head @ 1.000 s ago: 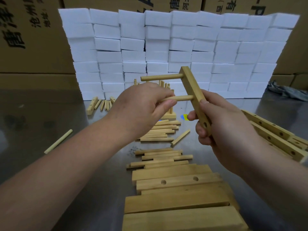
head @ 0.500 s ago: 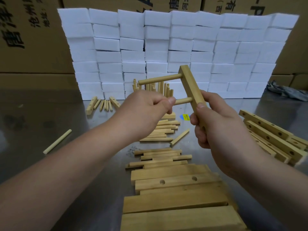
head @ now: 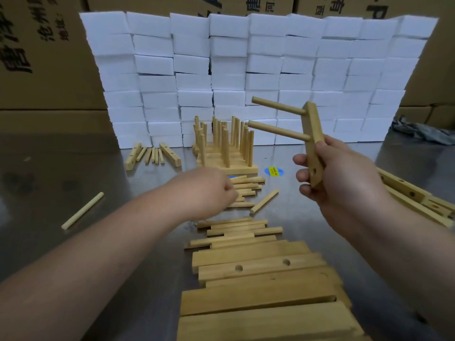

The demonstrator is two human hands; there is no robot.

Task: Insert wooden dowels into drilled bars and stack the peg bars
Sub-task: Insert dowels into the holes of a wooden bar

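Grip noted on your right hand (head: pixel 344 178): fingers and thumb wrap the lower part of the drilled bar (head: pixel 312 129), held in the air above the worktop (head: pixel 73 163), right of centre. Its long axis stands near upright, the top leaning slightly to the left. Two dowels (head: pixel 278 130) are seated in its upper holes; both point left and a little upward, roughly parallel to each other. One hole near the bar's lower end shows open between your fingers.

Your left hand (head: pixel 211 188) is down at the loose dowel pile (head: pixel 248 187) in mid-worktop, back of the hand up. Its fingers are hidden, so whether they pinch a dowel cannot be told.

Behind that pile sits the stack of peg bars (head: pixel 236 169), pegs upright. Further bars (head: pixel 258 269) lie flat nearest you, long axes left to right, and more holed bars (head: pixel 403 188) lie at the right. A single dowel (head: pixel 82 210) lies apart at the left. A wall of white foam blocks (head: pixel 246 57) backs the worktop.
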